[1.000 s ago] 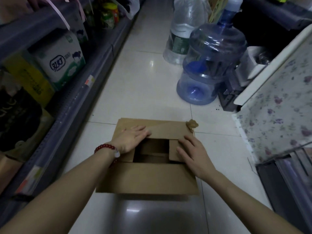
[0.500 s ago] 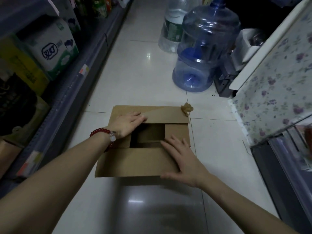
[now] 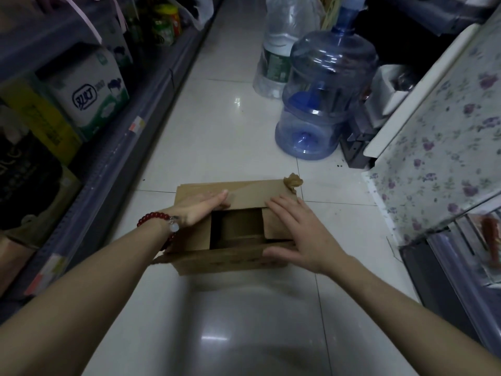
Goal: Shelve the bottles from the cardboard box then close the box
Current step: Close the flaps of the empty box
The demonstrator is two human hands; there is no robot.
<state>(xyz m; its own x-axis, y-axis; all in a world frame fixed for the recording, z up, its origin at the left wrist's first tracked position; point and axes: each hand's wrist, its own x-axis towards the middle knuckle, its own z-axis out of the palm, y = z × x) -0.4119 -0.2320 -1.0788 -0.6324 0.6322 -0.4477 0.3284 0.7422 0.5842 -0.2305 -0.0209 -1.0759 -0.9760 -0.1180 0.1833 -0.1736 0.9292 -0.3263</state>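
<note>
A brown cardboard box (image 3: 252, 189) sits on the white tiled floor in the aisle. Its flaps are partly folded in, leaving a dark square gap in the middle; no bottle shows inside. My left hand (image 3: 202, 208), with a red bead bracelet at the wrist, lies flat on the left flap, fingers straight. My right hand (image 3: 296, 232) rests with spread fingers on the right flap, its thumb over the near flap's edge. A crumpled scrap of brown tape (image 3: 292, 181) clings to the box's far right corner.
A grey shelf unit (image 3: 116, 147) runs along the left with a white-green carton (image 3: 89, 96), yellow packs and jars. Ahead stand a blue water jug (image 3: 325, 96) and a clear water bottle (image 3: 282, 50). A floral-covered counter (image 3: 444, 142) lines the right.
The near flap has risen from lying flat toward me to standing at the box's front edge. My right hand has moved from that flap onto the right flap. My left hand stays on the left flap.
</note>
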